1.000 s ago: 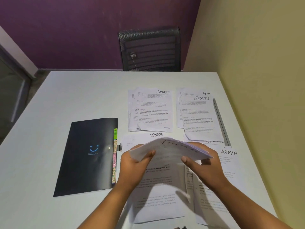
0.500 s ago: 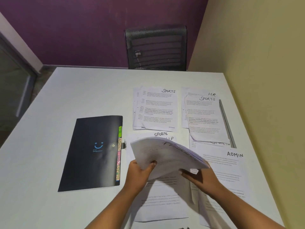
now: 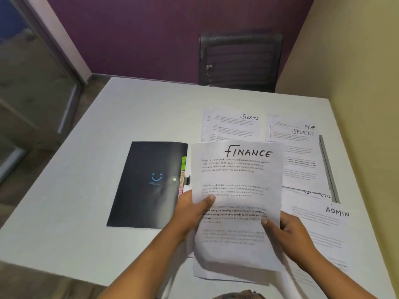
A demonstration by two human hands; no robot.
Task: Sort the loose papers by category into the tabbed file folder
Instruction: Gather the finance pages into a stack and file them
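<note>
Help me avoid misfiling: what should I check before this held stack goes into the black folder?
1. Category readable: the Finance stack shows FINANCE on its top sheet: ok.
2. Grip secure: the left hand and right hand each hold one side of the stack: ok.
3. Folder open: the black tabbed folder lies closed on the table: not ok.
4. Finance tab located: the HR tab and ADMIN tab are readable, but the lower tabs are behind the left hand: cannot tell.
5. Whole stack one category: only the top sheet shows: cannot tell.
</note>
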